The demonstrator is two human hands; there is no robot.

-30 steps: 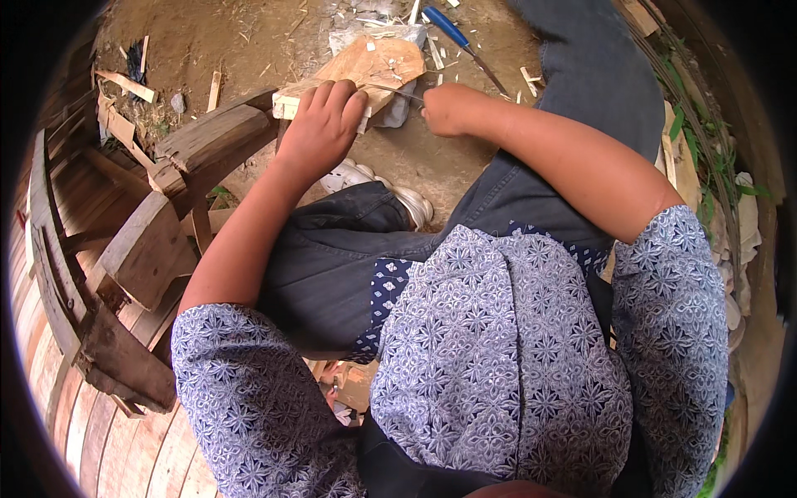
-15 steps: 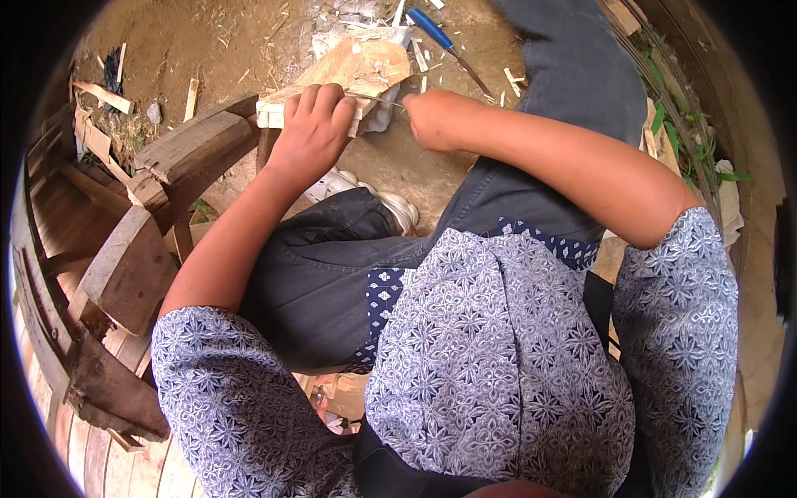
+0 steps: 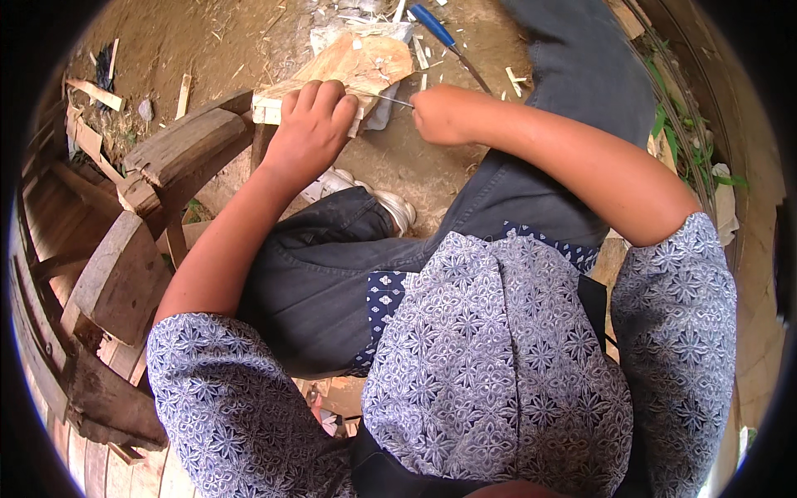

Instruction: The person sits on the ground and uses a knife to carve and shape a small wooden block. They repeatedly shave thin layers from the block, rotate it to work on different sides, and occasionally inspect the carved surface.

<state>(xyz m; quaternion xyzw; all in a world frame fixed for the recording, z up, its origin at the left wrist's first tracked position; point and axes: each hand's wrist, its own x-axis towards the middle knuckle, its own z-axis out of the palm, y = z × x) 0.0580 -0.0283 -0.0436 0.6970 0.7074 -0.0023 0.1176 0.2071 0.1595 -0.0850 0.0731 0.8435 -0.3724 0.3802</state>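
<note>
A pale block of wood lies at the top centre, with a wider, flat piece of light wood just beyond it. My left hand is pressed over the block's near edge, fingers bent down onto it. To its right, my right hand is closed in a fist round a tool with a thin metal shaft. That shaft points left toward the wood beside my left fingers. Its handle is hidden in my fist, and its tip cannot be made out clearly.
A blue-handled tool with a metal blade lies on the dirt floor beyond my right hand. Wood chips and slivers are scattered around. Heavy curved timbers stand along the left. My bent leg and a pale shoe are below the work.
My right hand has shifted slightly right, away from my left hand, and a little more shaft shows. My left hand stays on the wood. The view has moved slightly.
</note>
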